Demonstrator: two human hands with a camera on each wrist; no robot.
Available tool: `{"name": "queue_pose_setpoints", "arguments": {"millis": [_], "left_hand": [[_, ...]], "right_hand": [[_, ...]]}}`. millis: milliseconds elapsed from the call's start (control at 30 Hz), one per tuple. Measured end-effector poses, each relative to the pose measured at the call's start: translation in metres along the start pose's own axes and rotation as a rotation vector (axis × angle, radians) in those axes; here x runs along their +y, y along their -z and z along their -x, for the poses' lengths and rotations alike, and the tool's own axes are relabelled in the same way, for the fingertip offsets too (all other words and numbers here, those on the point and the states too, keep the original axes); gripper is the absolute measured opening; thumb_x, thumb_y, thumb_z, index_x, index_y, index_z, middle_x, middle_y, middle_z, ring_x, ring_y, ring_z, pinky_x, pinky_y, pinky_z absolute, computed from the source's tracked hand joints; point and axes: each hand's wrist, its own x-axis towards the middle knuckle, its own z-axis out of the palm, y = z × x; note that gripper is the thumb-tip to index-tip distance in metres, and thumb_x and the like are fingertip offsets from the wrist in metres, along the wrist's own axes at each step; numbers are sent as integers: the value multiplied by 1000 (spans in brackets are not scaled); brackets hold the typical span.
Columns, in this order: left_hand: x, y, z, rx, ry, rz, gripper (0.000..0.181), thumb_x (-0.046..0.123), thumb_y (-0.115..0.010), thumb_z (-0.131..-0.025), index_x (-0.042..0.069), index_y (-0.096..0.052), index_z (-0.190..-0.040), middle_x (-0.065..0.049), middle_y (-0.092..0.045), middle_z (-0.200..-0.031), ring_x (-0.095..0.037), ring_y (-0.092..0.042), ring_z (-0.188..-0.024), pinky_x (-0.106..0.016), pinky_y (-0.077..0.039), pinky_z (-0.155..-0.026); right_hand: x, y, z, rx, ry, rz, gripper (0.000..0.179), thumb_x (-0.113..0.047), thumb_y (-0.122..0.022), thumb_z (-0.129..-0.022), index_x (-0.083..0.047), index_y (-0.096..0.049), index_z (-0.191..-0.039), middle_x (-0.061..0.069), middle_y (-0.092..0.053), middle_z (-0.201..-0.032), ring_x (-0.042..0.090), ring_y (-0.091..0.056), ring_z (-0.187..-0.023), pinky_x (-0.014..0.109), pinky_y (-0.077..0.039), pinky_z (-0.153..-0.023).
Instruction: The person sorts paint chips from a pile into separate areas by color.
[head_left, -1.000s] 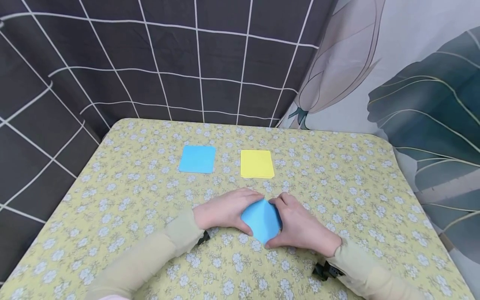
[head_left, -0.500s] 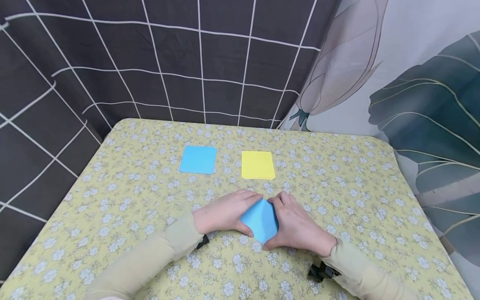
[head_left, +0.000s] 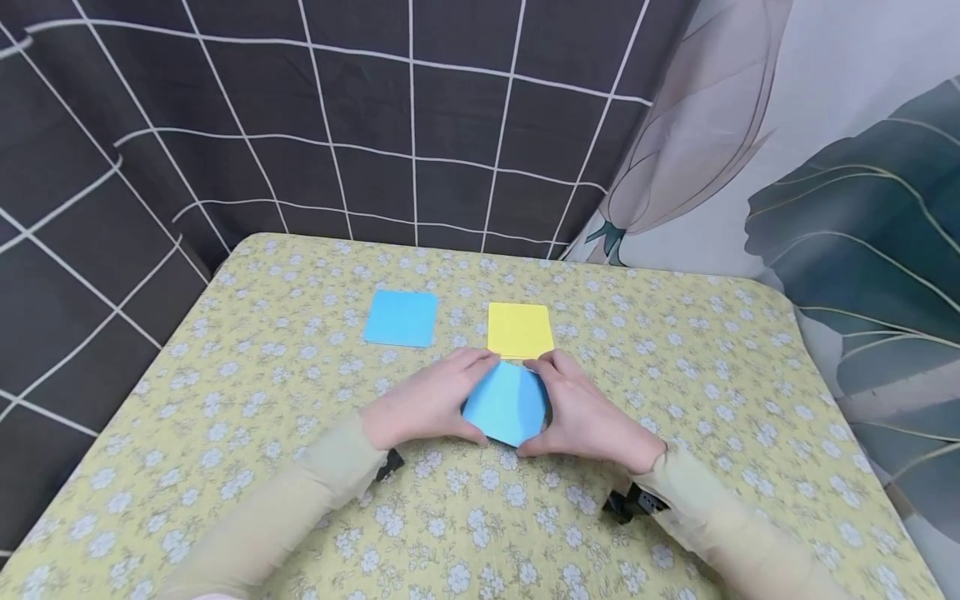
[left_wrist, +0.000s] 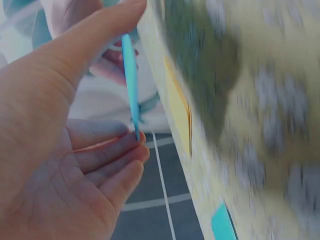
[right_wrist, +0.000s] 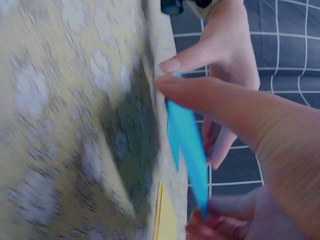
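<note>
Between my two hands is a blue square card (head_left: 506, 404), held by its edges and raised off the table, with its shadow on the cloth in both wrist views. My left hand (head_left: 435, 400) grips the card's left side between thumb and fingertips. On the opposite side my right hand (head_left: 588, 412) pinches it in the same way. The card looks thin and slightly bent in the right wrist view (right_wrist: 189, 145). Just beyond it lies a small stack of yellow square cards (head_left: 520, 331). Further left, a flat blue square card or stack (head_left: 401, 318) rests on the cloth.
A yellow flowered cloth (head_left: 262, 350) covers the table. Behind its far edge hangs a dark curtain with a white grid (head_left: 360, 108). To the right hangs a pale curtain (head_left: 825, 358) with large plant shapes.
Both hands have carried the blue card up and away from me, slightly left, closer to the yellow stack. The two flat squares rest where they were.
</note>
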Motion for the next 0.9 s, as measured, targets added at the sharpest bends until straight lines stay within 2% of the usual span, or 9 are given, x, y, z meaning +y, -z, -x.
{"name": "queue_pose_setpoints", "arguments": {"millis": [133, 267, 433, 533, 633, 700, 900], "left_hand": [[-19, 18, 5, 57, 92, 59, 115, 43, -94, -69, -2, -34, -156, -17, -39, -157, -31, -40, -141, -44, -34, -117], [-44, 42, 10, 115, 158, 106, 116, 39, -95, -68, -2, -32, -157, -19, -35, -159, -36, -38, -141, -51, -33, -116], [-79, 80, 12, 171, 253, 117, 114, 30, -95, -70, -1, -30, -158, -22, -30, -161, -41, -35, -142, -59, -32, -115], [-103, 94, 13, 172, 312, 111, 112, 25, -94, -72, -3, -29, -158, -24, -29, -161, -44, -31, -144, -60, -29, -116], [-121, 96, 15, 140, 358, 121, 110, 21, -93, -73, -5, -28, -157, -27, -29, -160, -45, -28, -145, -58, -26, -118], [-130, 92, 16, 103, 379, 147, 109, 17, -93, -73, -8, -28, -156, -29, -29, -159, -45, -29, -145, -57, -26, -118], [-146, 76, 15, 21, 420, 225, 101, 10, -89, -73, -13, -31, -152, -32, -36, -154, -47, -39, -138, -55, -32, -116]], "right_hand": [[4, 3, -26, 37, 62, -49, 119, -42, -100, -57, 5, -41, -150, 16, -48, -134, 27, -49, -117, 44, -51, -99], [3, 4, -63, 76, 136, -105, 117, -40, -99, -61, 2, -39, -153, 13, -46, -139, 25, -47, -123, 44, -47, -105], [-10, 10, -127, 100, 189, -112, 110, -39, -97, -65, 0, -43, -152, 12, -44, -141, 26, -44, -127, 43, -44, -107], [-18, 6, -165, 75, 190, -79, 107, -41, -95, -67, 1, -44, -151, 13, -44, -141, 26, -42, -128, 40, -42, -107], [-23, -4, -191, 15, 159, -28, 106, -44, -93, -69, 1, -43, -152, 13, -46, -140, 25, -44, -126, 35, -41, -107], [-24, -14, -202, -29, 138, 3, 106, -45, -93, -70, 1, -43, -152, 13, -46, -139, 25, -44, -125, 34, -41, -106], [-27, -34, -209, -116, 93, 57, 99, -46, -89, -74, -1, -46, -150, 13, -48, -140, 27, -42, -124, 35, -43, -101]]}}
